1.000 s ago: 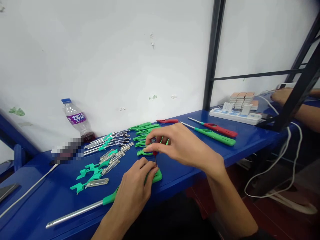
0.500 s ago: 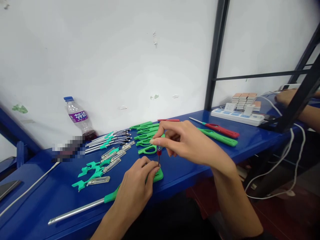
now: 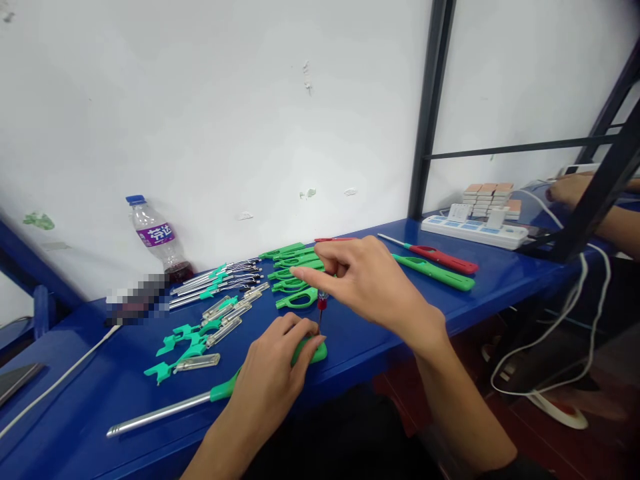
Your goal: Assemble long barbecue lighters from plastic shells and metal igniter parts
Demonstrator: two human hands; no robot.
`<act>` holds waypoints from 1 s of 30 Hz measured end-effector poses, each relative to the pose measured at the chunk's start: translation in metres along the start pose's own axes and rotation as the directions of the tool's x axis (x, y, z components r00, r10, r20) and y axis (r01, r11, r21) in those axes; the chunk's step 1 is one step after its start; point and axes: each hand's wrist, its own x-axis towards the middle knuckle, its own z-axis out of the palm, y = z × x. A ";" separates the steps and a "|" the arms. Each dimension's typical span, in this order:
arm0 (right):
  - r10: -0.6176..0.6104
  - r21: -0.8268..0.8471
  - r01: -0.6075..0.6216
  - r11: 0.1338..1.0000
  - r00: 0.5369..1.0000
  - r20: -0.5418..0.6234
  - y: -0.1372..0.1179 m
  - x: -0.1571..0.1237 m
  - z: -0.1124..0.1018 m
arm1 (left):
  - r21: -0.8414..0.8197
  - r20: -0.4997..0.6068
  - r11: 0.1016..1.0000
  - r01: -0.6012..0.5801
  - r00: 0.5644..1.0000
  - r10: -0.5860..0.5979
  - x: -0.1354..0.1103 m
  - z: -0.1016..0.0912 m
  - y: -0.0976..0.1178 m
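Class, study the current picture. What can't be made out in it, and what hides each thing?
All in the head view:
1. Middle of the green lighter: covered by the left hand.
2. Top of the screwdriver, and whether it is gripped: behind the right hand.
3. What the screwdriver's tip meets: too small.
4. Pixelated object near the bottle: blurred out.
5. Grey object: cut off by the left edge.

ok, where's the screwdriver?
Head view, just below centre: the screwdriver is under the right hand, pointing down at the green lighter under the left hand.
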 end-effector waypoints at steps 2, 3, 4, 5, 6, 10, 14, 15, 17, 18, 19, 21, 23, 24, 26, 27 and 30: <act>-0.010 -0.019 0.009 1.000 1.000 -0.022 -0.001 0.000 0.002 | 0.011 0.002 1.000 -0.009 1.000 0.009 0.001 0.000 0.000; -0.012 -0.011 0.012 1.000 0.999 -0.034 -0.002 0.000 0.003 | 0.016 0.003 1.000 -0.014 1.000 0.014 0.001 0.000 0.001; -0.009 -0.003 0.009 1.000 0.998 -0.060 -0.003 -0.001 0.003 | 0.023 0.004 1.000 -0.017 1.000 0.017 0.001 0.001 0.001; 0.003 0.004 -0.002 1.000 0.994 -0.108 -0.004 -0.001 0.003 | 0.030 0.004 0.999 -0.019 1.000 0.019 0.001 0.001 0.001; 0.020 0.015 -0.018 1.000 0.985 -0.172 -0.005 -0.001 0.002 | 0.036 0.003 0.999 -0.022 1.000 0.022 0.001 0.001 0.002; 0.015 0.218 0.050 0.975 0.959 -0.284 -0.007 0.000 -0.002 | 0.045 -0.001 0.998 -0.032 0.999 0.032 0.000 0.002 0.001; -0.138 0.404 0.092 0.910 0.987 0.085 -0.005 0.005 0.008 | 0.040 -0.001 0.998 -0.038 0.999 0.038 -0.001 0.003 -0.002; -0.149 0.421 0.056 0.905 0.970 0.190 -0.005 0.006 0.013 | 0.031 -0.006 0.999 -0.037 0.999 0.037 -0.001 0.003 -0.002; -0.137 0.447 -0.023 0.894 0.937 0.321 -0.005 0.009 0.023 | 0.004 -0.016 1.000 -0.030 0.999 0.030 -0.001 0.003 -0.003; -0.117 0.455 -0.053 0.889 0.934 0.338 -0.005 0.010 0.028 | -0.006 -0.017 1.000 -0.026 1.000 0.026 0.000 0.004 -0.002; -0.093 0.453 -0.071 0.889 0.939 0.331 -0.006 0.010 0.031 | -0.010 -0.015 1.000 -0.020 1.000 0.020 0.000 0.004 -0.002; -0.056 0.411 -0.075 0.909 0.953 0.297 -0.006 0.011 0.035 | 0.007 -0.012 1.000 -0.014 1.000 0.014 0.000 0.004 0.000; -0.035 0.336 -0.057 0.940 0.965 0.261 -0.006 0.011 0.036 | 0.053 -0.009 0.999 -0.015 1.000 0.015 0.000 0.003 0.003; -0.027 0.278 -0.040 0.960 0.972 0.232 -0.005 0.011 0.035 | 0.082 -0.005 0.996 -0.019 1.000 0.019 0.000 0.002 0.004; -0.009 0.135 -0.012 0.991 0.989 0.150 -0.003 0.011 0.034 | 0.139 0.009 0.990 -0.028 1.000 0.027 0.001 0.002 0.006; -0.010 0.083 0.001 0.997 0.994 0.109 -0.001 0.011 0.033 | 0.163 0.016 0.986 -0.035 0.999 0.032 0.001 0.001 0.007; -0.085 0.134 0.084 0.987 0.996 0.001 -0.001 0.009 0.031 | 0.196 0.022 0.979 -0.054 0.998 0.050 0.001 0.001 0.008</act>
